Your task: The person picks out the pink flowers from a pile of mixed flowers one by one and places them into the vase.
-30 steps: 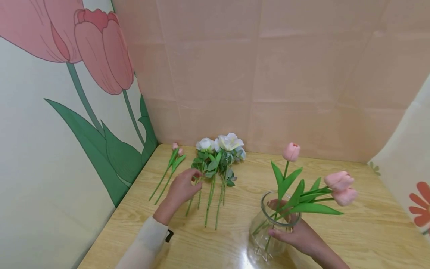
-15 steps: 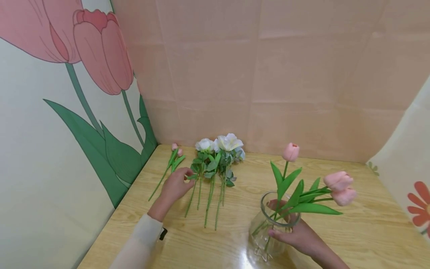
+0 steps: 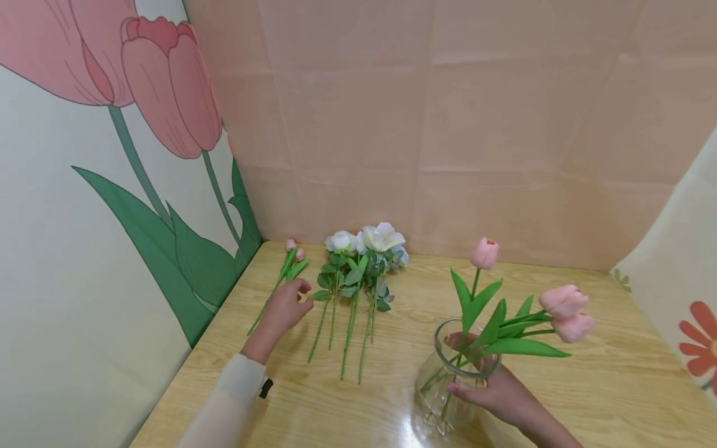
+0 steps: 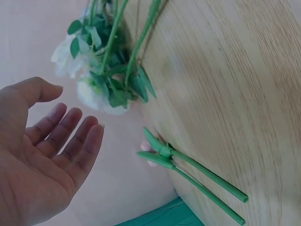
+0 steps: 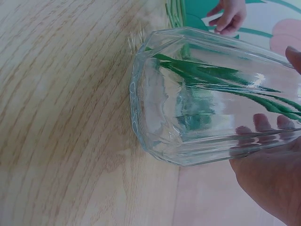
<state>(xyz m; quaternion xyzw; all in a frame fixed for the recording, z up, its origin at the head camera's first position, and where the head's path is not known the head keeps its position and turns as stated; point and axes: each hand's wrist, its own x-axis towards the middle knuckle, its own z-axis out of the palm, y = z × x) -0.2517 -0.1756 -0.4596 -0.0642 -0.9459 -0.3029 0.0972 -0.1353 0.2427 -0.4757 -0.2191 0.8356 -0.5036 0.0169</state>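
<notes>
In the head view my right hand [image 3: 501, 395] grips a clear glass vase [image 3: 432, 398] just below its rim, thumb on the near side. Three pink tulips stand in it: one tulip [image 3: 485, 253] rises upright, and two others [image 3: 567, 302] lean right over the rim. My left hand [image 3: 287, 305] hovers over the left of the table, holding nothing. Two small pink tulips [image 3: 294, 264] lie there, their stems partly hidden by it. In the left wrist view the fingers [image 4: 84, 150] are loosely bent, and the tulip stems [image 4: 209, 176] lie apart from them.
Several white flowers [image 3: 382, 237] with leafy green stems lie side by side at the back middle of the wooden table [image 3: 605, 386]. A pink backdrop [image 3: 504, 124] rises behind, and a tulip-printed panel [image 3: 67, 249] borders the left edge.
My left hand has moved left, away from the white flowers' stems and over toward the two small tulips. The right hand and the vase have stayed in place.
</notes>
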